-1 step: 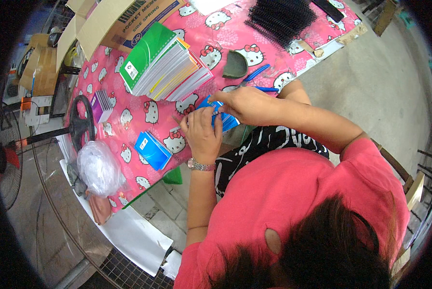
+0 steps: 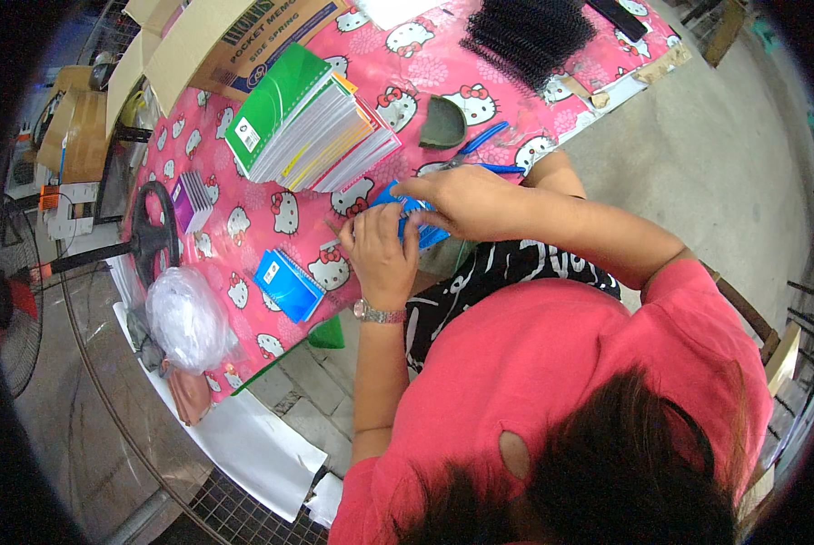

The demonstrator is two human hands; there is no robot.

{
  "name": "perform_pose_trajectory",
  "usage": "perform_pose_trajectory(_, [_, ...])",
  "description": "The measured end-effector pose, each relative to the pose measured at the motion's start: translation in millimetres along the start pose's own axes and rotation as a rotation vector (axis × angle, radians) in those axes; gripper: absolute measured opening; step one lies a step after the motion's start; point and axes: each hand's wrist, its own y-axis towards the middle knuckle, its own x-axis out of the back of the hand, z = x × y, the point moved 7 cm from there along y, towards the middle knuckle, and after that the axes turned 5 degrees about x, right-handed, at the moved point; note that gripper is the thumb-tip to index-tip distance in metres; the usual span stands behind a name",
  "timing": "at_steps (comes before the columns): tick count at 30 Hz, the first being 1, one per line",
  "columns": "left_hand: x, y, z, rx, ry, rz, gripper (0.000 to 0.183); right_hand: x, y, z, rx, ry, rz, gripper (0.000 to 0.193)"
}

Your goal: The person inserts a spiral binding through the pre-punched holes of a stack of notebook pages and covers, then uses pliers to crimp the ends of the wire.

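Observation:
A small blue notebook [image 2: 434, 238] is held at the table's near edge, partly covered by my fingers. My left hand [image 2: 380, 250], with a watch at its wrist, is closed over its left side. From the right, my right hand [image 2: 472, 202] pinches along its upper part; the fingertips are partly hidden. Just beyond my right hand lie pliers [image 2: 485, 139] with blue handles. A dark green shallow tray [image 2: 444, 123] sits behind them. To the left of my left hand, a small stack of blue notebooks [image 2: 287, 285] rests on the pink cloth.
A tall stack of notebooks [image 2: 321, 132] stands beyond my hands, before a cardboard box [image 2: 262, 41]. Black spiral coils [image 2: 527, 41] lie at the far right. Purple notebooks [image 2: 192, 202], a black wheel-shaped object [image 2: 155, 234] and a clear plastic bundle [image 2: 189, 318] are at the left.
My right hand's fingers have shifted slightly over the blue notebook and cover more of it. My left hand stays in place.

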Motion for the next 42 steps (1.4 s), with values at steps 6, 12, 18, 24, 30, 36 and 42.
perform_pose_trajectory(6, [2, -1, 4, 0.016, -0.037, 0.039, 0.022, 9, 18, -14, -0.067, -0.033, 0.062, 0.032])
perform_pose_trajectory(12, [1, -4, 10, -0.013, -0.026, 0.043, 0.025, 24, 35, -112, -0.003, -0.367, 0.103, 0.046])
perform_pose_trajectory(18, [5, -13, 23, 0.148, 0.129, -0.043, 0.032, 1, 32, -27, 0.037, 1.094, 0.402, 0.039])
perform_pose_trajectory(24, [2, -10, 18, 0.176, 0.026, 0.020, 0.036, 6, 25, -24, 0.015, 1.134, 0.370, 0.038])
perform_pose_trajectory(30, [4, -5, 18, 0.133, -0.039, -0.021, 0.042, 7, 32, -40, 0.080, 0.595, 0.233, 0.041])
perform_pose_trajectory(36, [3, -7, 21, 0.177, -0.042, -0.030, 0.045, 6, 35, -32, -0.002, 0.640, 0.347, 0.038])
perform_pose_trajectory(42, [4, -8, 24, 0.179, -0.065, -0.037, 0.048, -7, 39, -40, -0.063, 0.499, 0.369, 0.041])
